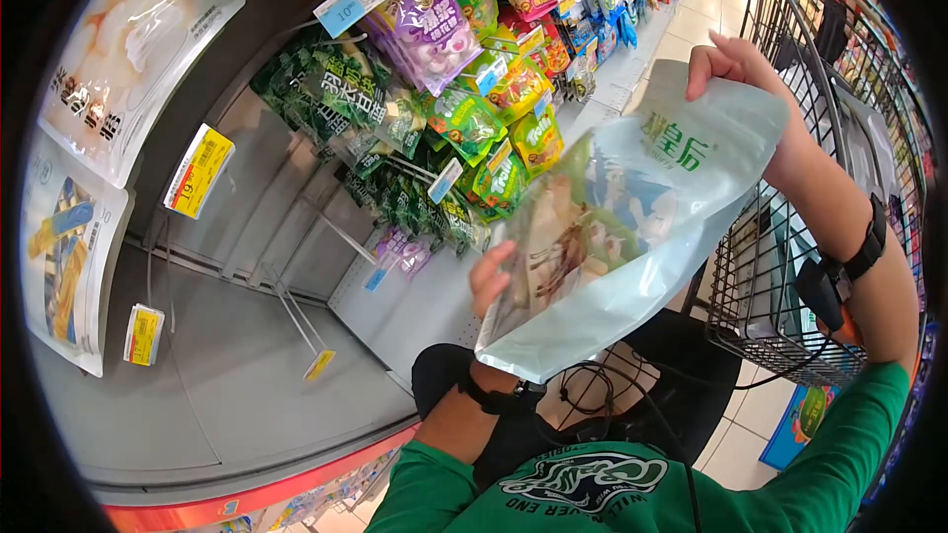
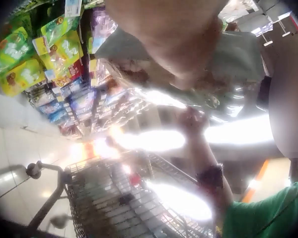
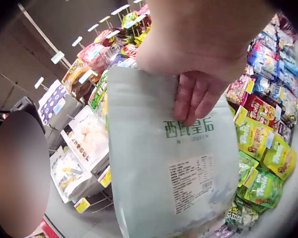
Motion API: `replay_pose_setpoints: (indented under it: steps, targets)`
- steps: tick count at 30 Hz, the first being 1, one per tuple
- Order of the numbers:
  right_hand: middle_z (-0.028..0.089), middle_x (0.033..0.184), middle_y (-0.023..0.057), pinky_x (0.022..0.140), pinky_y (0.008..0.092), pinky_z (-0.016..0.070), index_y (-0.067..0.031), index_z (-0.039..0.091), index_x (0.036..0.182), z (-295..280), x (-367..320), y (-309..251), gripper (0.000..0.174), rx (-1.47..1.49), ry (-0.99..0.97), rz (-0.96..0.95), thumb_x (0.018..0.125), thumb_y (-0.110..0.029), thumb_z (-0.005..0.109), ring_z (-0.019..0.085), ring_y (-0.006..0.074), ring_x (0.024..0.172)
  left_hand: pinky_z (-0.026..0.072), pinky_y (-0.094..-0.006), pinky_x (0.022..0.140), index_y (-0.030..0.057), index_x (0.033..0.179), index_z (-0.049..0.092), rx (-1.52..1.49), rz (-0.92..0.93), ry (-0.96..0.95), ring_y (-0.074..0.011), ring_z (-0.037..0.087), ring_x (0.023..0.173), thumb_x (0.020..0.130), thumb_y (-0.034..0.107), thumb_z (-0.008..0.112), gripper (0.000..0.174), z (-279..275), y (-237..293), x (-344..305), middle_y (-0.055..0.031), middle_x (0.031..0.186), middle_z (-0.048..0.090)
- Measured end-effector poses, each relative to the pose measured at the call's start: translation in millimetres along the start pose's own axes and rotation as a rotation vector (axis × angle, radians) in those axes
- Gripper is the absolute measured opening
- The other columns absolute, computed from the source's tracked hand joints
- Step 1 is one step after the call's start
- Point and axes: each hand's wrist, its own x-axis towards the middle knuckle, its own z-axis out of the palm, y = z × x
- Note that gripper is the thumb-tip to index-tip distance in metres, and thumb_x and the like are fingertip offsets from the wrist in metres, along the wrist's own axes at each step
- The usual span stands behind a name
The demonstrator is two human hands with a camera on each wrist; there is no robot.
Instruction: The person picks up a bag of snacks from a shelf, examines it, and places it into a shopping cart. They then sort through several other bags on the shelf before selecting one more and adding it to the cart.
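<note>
Through the head camera I see my right hand (image 1: 748, 69) gripping the pale green bag (image 1: 632, 237) by its top edge, at the far right end. The right wrist view shows several of its fingers (image 3: 191, 99) bent down over the face with the printed label (image 3: 192, 183), just beside the large green lettering. The bag hangs tilted from these fingers, its lower end toward me and to the left, its picture window facing up at my head camera.

My left hand (image 1: 490, 279) is at the bag's left edge, mostly hidden behind it; only fingertips show past that edge, and I cannot tell whether they are closed on it. The bag is held up in front of the green shirt (image 1: 602, 494), between the wire cart (image 1: 755, 336) on the right and the grey shelf (image 1: 267, 385) on the left. Beyond it, candy packets (image 1: 464, 123) hang in rows.
</note>
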Motion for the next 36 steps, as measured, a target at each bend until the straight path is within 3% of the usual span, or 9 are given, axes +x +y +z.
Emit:
replay_pose_setpoints:
  steps: [2, 6, 10, 20, 22, 24, 25, 28, 36]
  targets:
    - [0.058, 0.082, 0.002, 0.065, 0.0209, 0.0445, -0.0065, 0.053, 0.087, -1.7, -1.2, 8.0, 0.027, -0.01, 0.022, -0.045, 0.094, -0.032, 0.048, 0.056, 0.0083, 0.075, 0.0471, -0.0472, 0.1, 0.0015, 0.13, 0.047, -0.711, -0.521, 0.293, -0.0315, 0.056, 0.118, 0.096, 0.038, 0.052, 0.05, -4.2, 20.9, 15.8, -0.0205, 0.133, 0.051]
    - [0.063, 0.089, 0.0013, 0.063, 0.0189, 0.0478, -0.0083, 0.054, 0.095, 0.1, 0.3, 9.5, 0.014, -0.082, -0.189, -0.058, 0.084, -0.012, 0.062, 0.06, 0.0059, 0.072, 0.0391, -0.0504, 0.108, 0.0017, 0.142, 0.035, -1.874, -0.542, -0.013, -0.0333, 0.044, 0.13, 0.097, 0.031, 0.048, 0.055, -36.7, 35.9, 66.9, -0.0184, 0.146, 0.037]
    - [0.062, 0.09, 0.0, 0.065, 0.0193, 0.048, -0.0087, 0.052, 0.098, 17.0, -7.1, 4.5, 0.018, -0.134, -0.197, -0.058, 0.083, -0.007, 0.062, 0.06, 0.0056, 0.074, 0.0325, -0.0468, 0.113, 0.0068, 0.151, 0.021, -0.498, -0.249, 0.474, -0.0284, 0.028, 0.141, 0.098, 0.03, 0.05, 0.065, -26.0, 3.9, 51.3, -0.0149, 0.153, 0.026]
    - [0.055, 0.093, 0.0006, 0.075, 0.0208, 0.0454, -0.0099, 0.045, 0.097, 46.4, -23.4, -13.3, 0.025, -0.112, -0.042, -0.172, 0.079, -0.011, 0.062, 0.056, 0.0069, 0.085, 0.0405, -0.0479, 0.106, 0.0133, 0.146, 0.034, -1.516, -0.808, 0.055, -0.0309, 0.045, 0.13, 0.095, 0.047, 0.045, 0.062, 26.8, -45.9, -19.5, -0.0126, 0.145, 0.041]
    - [0.056, 0.094, 0.0017, 0.076, 0.0211, 0.0459, -0.0094, 0.044, 0.098, 39.0, -18.1, -17.8, 0.026, -0.086, -0.06, -0.148, 0.078, -0.01, 0.061, 0.056, 0.0074, 0.084, 0.0416, -0.046, 0.105, 0.0119, 0.145, 0.036, -1.272, -0.834, 0.005, -0.0313, 0.046, 0.129, 0.096, 0.047, 0.042, 0.06, 33.0, -60.1, -23.1, -0.0146, 0.144, 0.043]
    - [0.057, 0.096, 0.0026, 0.076, 0.0214, 0.0462, -0.009, 0.045, 0.101, 30.5, -13.8, -11.4, 0.027, -0.084, -0.056, -0.165, 0.079, -0.009, 0.061, 0.057, 0.0077, 0.085, 0.0388, -0.0485, 0.106, 0.007, 0.15, 0.026, -2.187, -0.88, -0.401, -0.0309, 0.047, 0.128, 0.091, 0.046, 0.045, 0.073, 28.5, -89.2, -17.4, -0.0154, 0.146, 0.041]
    - [0.059, 0.097, 0.0036, 0.076, 0.0217, 0.0464, -0.0086, 0.045, 0.104, 26.7, -11.6, -6.8, 0.027, -0.073, -0.049, -0.186, 0.08, -0.008, 0.06, 0.058, 0.008, 0.085, 0.0424, -0.0502, 0.102, 0.0051, 0.148, 0.03, -1.6, -1.139, -0.12, -0.0347, 0.053, 0.122, 0.093, 0.051, 0.038, 0.072, 16.7, -34.9, 19.9, -0.0172, 0.142, 0.046]
    - [0.062, 0.101, 0.0056, 0.077, 0.0224, 0.047, -0.008, 0.047, 0.112, 15.0, -2.7, 1.8, 0.032, -0.181, -0.085, -0.107, 0.082, -0.005, 0.058, 0.059, 0.0089, 0.088, 0.044, -0.0523, 0.099, 0.0044, 0.146, 0.033, -1.593, -1.117, 0.09, -0.0361, 0.055, 0.119, 0.093, 0.052, 0.033, 0.071, 12.2, -6.0, 46.0, -0.0184, 0.14, 0.048]
    - [0.066, 0.09, 0.003, 0.074, 0.0202, 0.0475, -0.01, 0.035, 0.147, 16.0, 5.7, 8.3, 0.065, -0.38, 0.05, -0.064, 0.087, -0.009, 0.061, 0.062, 0.0064, 0.079, 0.0432, -0.0459, 0.103, -0.002, 0.134, 0.045, -1.348, -1.101, 0.076, -0.0324, 0.056, 0.118, 0.091, 0.043, 0.047, 0.062, 3.3, 0.3, 48.6, -0.0193, 0.13, 0.055]
